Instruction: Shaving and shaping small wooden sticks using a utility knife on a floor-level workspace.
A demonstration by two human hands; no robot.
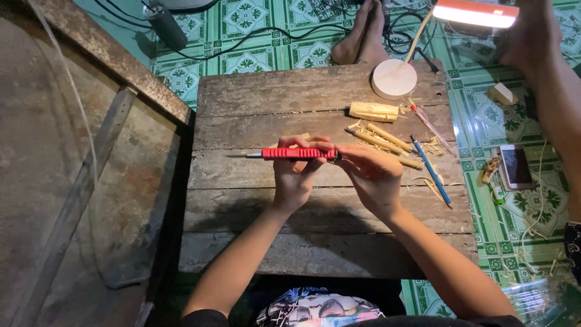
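Over a plank table (254, 103), both hands (left (293, 178), right (374, 175)) pinch a red-handled knife (296, 154).

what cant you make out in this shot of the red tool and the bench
Head view only:
- Right end of the red-handled tool: hidden by the right hand.
- Its thin metal tip: too small to tell the shape.
- What the left hand covers on the wooden bench.
- Lamp: head cut by the top edge.
- Phone screen: too small.

lamp base (394, 79) behind wood pieces (381, 138), pencil (431, 171) right, on table (315, 91)
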